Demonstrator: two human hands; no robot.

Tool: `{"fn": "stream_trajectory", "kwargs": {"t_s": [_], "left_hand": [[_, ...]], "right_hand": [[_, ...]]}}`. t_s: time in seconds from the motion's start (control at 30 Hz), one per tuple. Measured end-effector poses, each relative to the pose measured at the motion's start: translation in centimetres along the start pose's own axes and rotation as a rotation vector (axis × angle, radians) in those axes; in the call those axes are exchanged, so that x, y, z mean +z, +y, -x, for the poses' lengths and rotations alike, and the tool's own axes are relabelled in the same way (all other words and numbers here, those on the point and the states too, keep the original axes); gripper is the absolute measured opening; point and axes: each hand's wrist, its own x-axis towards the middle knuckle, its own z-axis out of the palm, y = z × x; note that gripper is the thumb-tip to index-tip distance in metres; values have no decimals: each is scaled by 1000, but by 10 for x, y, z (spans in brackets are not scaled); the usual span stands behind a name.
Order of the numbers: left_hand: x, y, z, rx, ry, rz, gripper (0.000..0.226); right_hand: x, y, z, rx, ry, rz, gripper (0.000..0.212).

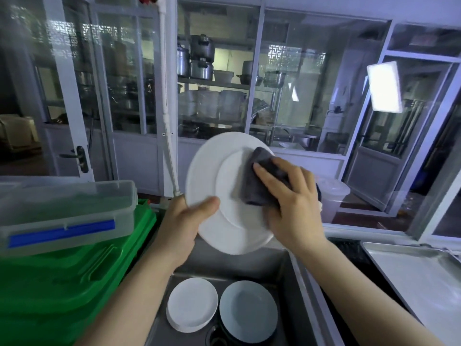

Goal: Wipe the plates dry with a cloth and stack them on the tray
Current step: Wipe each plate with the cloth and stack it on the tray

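**Mid-wipe: first plate up, tray not loaded yet**

You're in the drying step. Your left hand (183, 227) grips the white plate (224, 193) at its lower-left rim, thumb curled over the face, w/ the plate tilted up above the sink (294, 275). Your right hand (291, 203) presses the dark grey cloth (262, 181) flat on the plate's right side, fingers spread over the cloth, lightly bent.

Plate looks plain white, glossy, wide rim w/ a raised inner ring; can't tell if wet spots remain. Back of it is hidden, so prob. needs a flip & wipe too.

Next move, as I judge it: finish the face, turn the plate, then carry it right to the steel tray (424, 278), which shows no plates in the visible part. Keep the rim grip firm; a wet glossy plate may slip.

Two more stacks of plates (192, 304) sit down in the sink, side by side, waiting.
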Motion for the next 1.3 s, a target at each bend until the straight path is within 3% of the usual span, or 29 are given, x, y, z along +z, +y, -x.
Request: {"fn": "stream_trajectory", "kwargs": {"t_s": [0.1,0.17,0.33,0.5,0.7,0.83,0.9,1.03,1.17,1.3], "left_hand": [[4,-5,-2,25,-5,27,24],[3,-5,-3,41,-50,2,30],[3,-2,-2,2,-153,-139,37],[-6,-3,-8,-59,-80,28,38],[-5,-13,-16,-127,134,351,23],[8,-21,-17,-102,180,408,35],[7,-23,-16,-88,148,415,35],[8,-30,-13,-108,95,400,38],[22,-40,-11,-97,176,404,35],[38,-44,-6,-109,167,363,51]], "right_hand": [[2,-19,20,-208,-50,-45,55],[0,-21,21,-217,-40,-76,51],[-2,5,-17,20,100,-64,58],[-2,43,-16,285,-34,-227,56],[0,12,47,20,-36,-56,63],[0,-1,52,-97,-79,-47,60],[-2,9,48,-26,-85,-30,64],[-5,26,34,289,-27,39,73],[-2,7,42,198,22,124,62],[6,-21,61,109,-77,-45,69]]}}
